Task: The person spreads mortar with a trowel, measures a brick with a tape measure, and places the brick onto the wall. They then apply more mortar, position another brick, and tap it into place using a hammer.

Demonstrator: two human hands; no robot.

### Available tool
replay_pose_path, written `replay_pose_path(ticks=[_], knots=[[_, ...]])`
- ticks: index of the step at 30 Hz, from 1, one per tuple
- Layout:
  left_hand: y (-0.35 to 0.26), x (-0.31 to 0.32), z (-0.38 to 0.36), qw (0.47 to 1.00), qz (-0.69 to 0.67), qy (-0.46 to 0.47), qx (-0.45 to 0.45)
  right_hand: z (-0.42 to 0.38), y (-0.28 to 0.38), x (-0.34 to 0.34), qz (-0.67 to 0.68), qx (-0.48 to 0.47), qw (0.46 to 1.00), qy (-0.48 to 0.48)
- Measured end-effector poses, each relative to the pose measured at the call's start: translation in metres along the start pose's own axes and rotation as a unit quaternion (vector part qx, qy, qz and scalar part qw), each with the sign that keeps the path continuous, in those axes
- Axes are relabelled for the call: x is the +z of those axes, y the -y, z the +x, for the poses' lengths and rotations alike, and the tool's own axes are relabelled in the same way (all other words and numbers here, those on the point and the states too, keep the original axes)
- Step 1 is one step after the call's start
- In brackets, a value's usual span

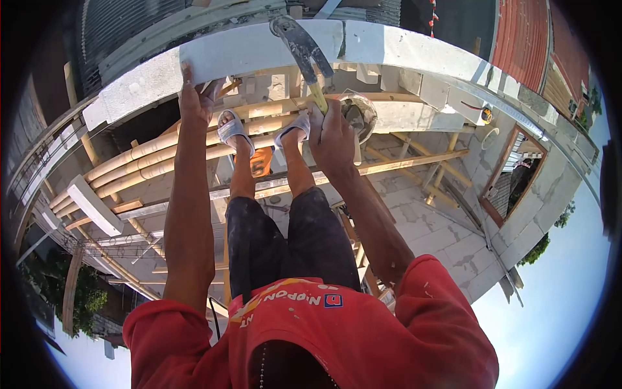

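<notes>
My right hand (pixel 333 137) is closed round the yellow handle of a hammer (pixel 303 50). Its dark, worn head lies over the row of pale blocks at the top of the wall. My left hand (pixel 196 104) grips the near lower edge of a white block (pixel 223 55) in that row, with one digit on its face and the other fingers partly hidden. A joint in the row shows just right of the hammer head. Behind my right hand, partly covered by it, is a mortar-smeared bucket (pixel 358 118).
My sandalled feet stand on bamboo poles (pixel 155 159) laid side by side. A loose white block (pixel 94 206) rests across them at the left. A tape measure (pixel 484 115) sits at the right, near a long metal straightedge (pixel 512 117) and a wooden window frame (pixel 515 175). Lower floor shows between the poles.
</notes>
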State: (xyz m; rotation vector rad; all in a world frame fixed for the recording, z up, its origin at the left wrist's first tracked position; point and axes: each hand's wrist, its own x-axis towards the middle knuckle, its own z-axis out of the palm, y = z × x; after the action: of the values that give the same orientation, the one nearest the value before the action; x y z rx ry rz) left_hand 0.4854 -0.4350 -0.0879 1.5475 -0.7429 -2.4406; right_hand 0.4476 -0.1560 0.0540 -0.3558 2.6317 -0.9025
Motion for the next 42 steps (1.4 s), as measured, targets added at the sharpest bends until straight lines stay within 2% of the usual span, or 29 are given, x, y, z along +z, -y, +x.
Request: replay_pose_path(ticks=[2, 8, 9, 12, 14, 15, 18, 19, 20, 21, 22, 23, 26, 29, 31, 33, 34, 35, 38, 42], knots=[[-0.001, 0.007, -0.006, 1.000, 0.006, -0.011, 0.008, 0.003, -0.022, 0.010, -0.071, 0.074, 0.994, 0.048], [-0.001, 0.015, -0.010, 0.999, 0.011, -0.016, 0.025, -0.010, -0.045, 0.011, -0.035, 0.022, 0.999, -0.018], [-0.002, 0.016, -0.011, 0.999, 0.007, -0.028, 0.016, -0.009, -0.052, 0.017, -0.056, 0.064, 0.996, 0.021], [-0.005, 0.019, -0.006, 0.999, -0.003, -0.049, -0.005, -0.003, -0.054, 0.017, -0.111, 0.068, 0.990, 0.057], [-0.005, 0.023, -0.010, 0.998, -0.012, -0.062, -0.009, -0.001, -0.048, 0.016, -0.107, 0.069, 0.991, 0.040], [-0.006, 0.022, -0.014, 0.998, 0.030, -0.046, 0.007, -0.004, -0.045, 0.016, -0.105, 0.073, 0.991, 0.033], [-0.021, 0.041, -0.053, 0.973, 0.087, -0.162, -0.139, -0.007, -0.040, 0.019, -0.076, 0.084, 0.993, 0.028], [-0.019, 0.042, -0.072, 0.967, 0.204, -0.127, -0.084, -0.007, -0.041, 0.022, -0.062, 0.084, 0.994, 0.021], [-0.023, 0.043, -0.078, 0.939, 0.331, -0.089, 0.002, -0.009, -0.041, 0.028, -0.048, 0.086, 0.995, 0.014], [-0.027, 0.046, -0.082, 0.888, 0.450, -0.047, 0.086, -0.011, -0.041, 0.032, -0.033, 0.088, 0.996, 0.007], [-0.031, 0.051, -0.086, 0.814, 0.556, -0.002, 0.167, -0.013, -0.038, 0.033, -0.019, 0.096, 0.995, 0.003], [-0.032, 0.068, -0.084, 0.711, 0.649, 0.020, 0.270, -0.014, -0.033, 0.033, -0.004, 0.106, 0.994, 0.000], [-0.021, 0.098, -0.049, 0.506, 0.810, -0.032, 0.296, -0.020, -0.020, 0.031, 0.055, 0.106, 0.993, -0.007], [-0.006, 0.083, -0.002, 0.470, 0.854, -0.052, 0.215, -0.024, -0.002, 0.019, 0.099, 0.051, 0.993, -0.039], [-0.017, 0.020, 0.078, 0.447, 0.858, 0.020, 0.254, -0.024, 0.004, 0.018, 0.111, 0.008, 0.991, -0.076], [-0.028, -0.001, 0.099, 0.449, 0.855, 0.071, 0.249, -0.017, -0.003, 0.028, 0.121, -0.041, 0.981, -0.143], [-0.031, 0.002, 0.097, 0.462, 0.853, 0.084, 0.226, -0.015, -0.009, 0.033, 0.124, -0.064, 0.974, -0.177], [-0.031, 0.016, 0.084, 0.473, 0.853, 0.071, 0.208, -0.015, -0.018, 0.038, 0.096, -0.047, 0.982, -0.155], [-0.017, 0.084, 0.007, 0.499, 0.850, -0.026, 0.165, -0.009, -0.045, 0.054, 0.030, 0.091, 0.995, 0.008], [-0.017, 0.085, 0.005, 0.502, 0.848, -0.025, 0.167, -0.016, -0.034, 0.041, 0.058, 0.080, 0.994, -0.055]])
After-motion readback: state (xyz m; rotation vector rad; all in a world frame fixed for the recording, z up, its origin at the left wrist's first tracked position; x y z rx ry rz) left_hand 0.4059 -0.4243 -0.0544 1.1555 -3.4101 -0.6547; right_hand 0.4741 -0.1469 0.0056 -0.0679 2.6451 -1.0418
